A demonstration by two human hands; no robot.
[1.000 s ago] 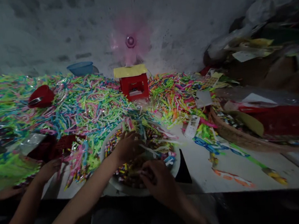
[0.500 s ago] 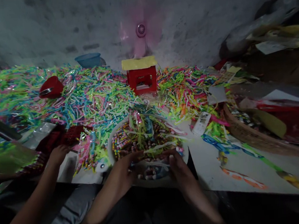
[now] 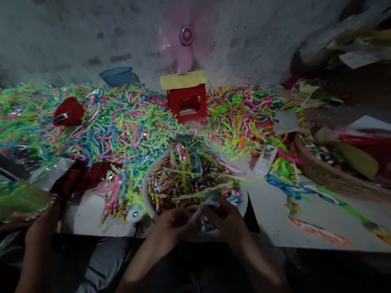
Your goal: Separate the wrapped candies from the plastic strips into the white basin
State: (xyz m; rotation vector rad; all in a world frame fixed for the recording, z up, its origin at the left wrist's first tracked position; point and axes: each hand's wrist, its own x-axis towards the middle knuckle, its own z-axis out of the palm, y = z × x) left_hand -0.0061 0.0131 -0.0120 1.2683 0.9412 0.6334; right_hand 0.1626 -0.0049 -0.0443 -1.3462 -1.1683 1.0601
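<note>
A pale strip [image 3: 201, 208] arches in a small loop between the person's two hands, just above the near part of a white bowl [image 3: 146, 195]; its ends are lost among the fingers, and dim light blurs its outline. The left hand [image 3: 172, 227] pinches the strip's near-left end between thumb and bent fingers. The right hand [image 3: 230, 219] is curled close against the other end, its fingertips too dark to tell whether they grip. Half a second ago the hands stood farther apart over the bowl's near side; now they have drawn together, with the strip bunched between them. Striped beaded sticks [image 3: 163, 186] fill the bowl, partly covered by a tangle of yellow-green strips [image 3: 185, 166], while hands and forearms hide some of its near rim. Left of it lies a bundle of pink and blue strips [image 3: 115, 195]. Farther left, a co-worker's hand [image 3: 47, 220] has shifted away from the bowl, its fingers hard to make out. Behind, a heap of coloured strips [image 3: 127, 121] flanks a red stool [image 3: 187, 103] below a pink fan [image 3: 187, 36], the blades a blur.
</note>
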